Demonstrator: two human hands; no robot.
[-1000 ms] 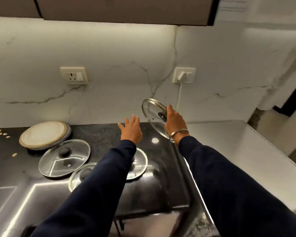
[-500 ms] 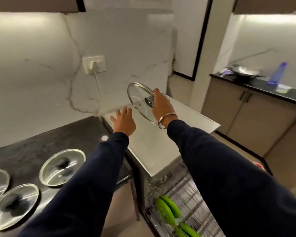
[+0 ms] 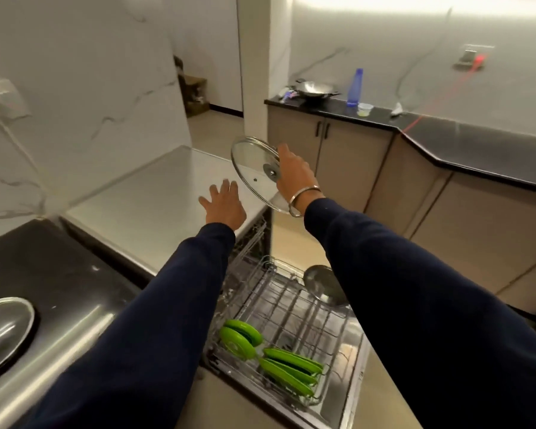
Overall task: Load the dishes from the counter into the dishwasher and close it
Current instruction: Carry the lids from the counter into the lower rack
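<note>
Far counter: a long black-topped counter with beige cabinet doors ran along the far wall, well apart from the person.
Near counter: a dark glossy worktop lay at the person's left, and a pale flat-topped surface adjoined it on its far side, above the dishwasher.
Dishwasher: the open dishwasher stood below the pale surface, with its wire rack pulled out.
Rack contents: several bright green plastic plates stood on edge in the near part of the rack; a round steel lid or plate leaned at the far right corner, partly hidden behind the right sleeve.
Right hand: the right hand was raised above the rack, its fingers closed around the knob side of a round glass lid with a metal rim; a metal bangle sat on the wrist.
Held lid: it was tilted near upright, in the air, touching no surface.
Left hand: the left hand was spread with fingers straight, held nothing, and hovered just beside the held lid, over the edge of the pale surface.
Remaining lid: a second glass lid with a metal rim lay flat on the dark worktop at the far left.
Small items: a steel wok and a blue bottle stood on the far counter.
</note>
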